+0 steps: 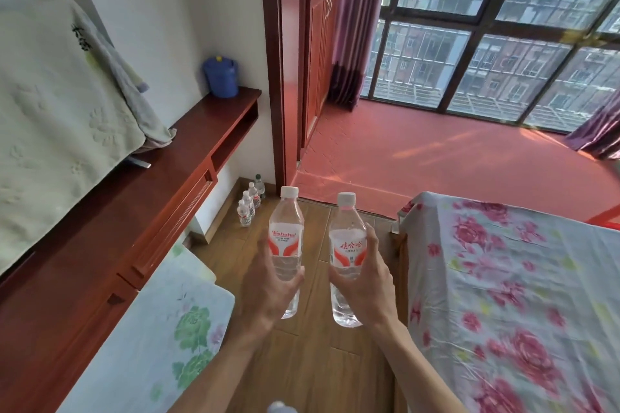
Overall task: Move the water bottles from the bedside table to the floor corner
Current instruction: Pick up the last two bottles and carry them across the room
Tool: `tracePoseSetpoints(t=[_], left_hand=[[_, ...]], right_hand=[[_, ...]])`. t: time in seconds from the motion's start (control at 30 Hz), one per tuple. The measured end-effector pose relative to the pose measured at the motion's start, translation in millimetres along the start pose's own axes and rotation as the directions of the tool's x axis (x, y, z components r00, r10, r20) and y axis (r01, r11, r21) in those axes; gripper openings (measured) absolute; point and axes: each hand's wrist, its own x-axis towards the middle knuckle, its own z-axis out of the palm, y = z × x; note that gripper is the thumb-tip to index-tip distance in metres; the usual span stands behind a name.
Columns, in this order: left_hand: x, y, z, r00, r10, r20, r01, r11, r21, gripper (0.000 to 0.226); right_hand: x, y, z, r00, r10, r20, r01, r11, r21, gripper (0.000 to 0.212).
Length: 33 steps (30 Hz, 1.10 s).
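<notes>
Gripping clear ribbed white-capped plastic: left hand [265,288], left bottle [286,238]; right hand [367,285], right bottle [347,246].

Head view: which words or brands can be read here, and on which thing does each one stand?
"Wahaha", red, on the label of the left bottle, gripped by the left hand.
"娃哈哈", red, on the label of the right bottle, gripped by the right hand.
Small print under both names: too small to read.
Labels of the floor bottles: too small.
Dark marks on the cloth cover: blurred.

Open floor lane [318,379] between desk [141,198] and bed [520,295]; bottle row [248,208] in corner [266,203].
</notes>
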Motion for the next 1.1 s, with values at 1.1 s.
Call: tracePoseSetpoints(t=[1.1], left_hand=[[336.9, -84.3, 30.4, 0.999, -0.050, -0.013, 0.050, 0.999, 0.009, 0.089]], right_hand=[[322.3, -50.4, 171.2, 0.996, -0.003, 0.086, 0.004, 1.000, -0.011, 0.102]])
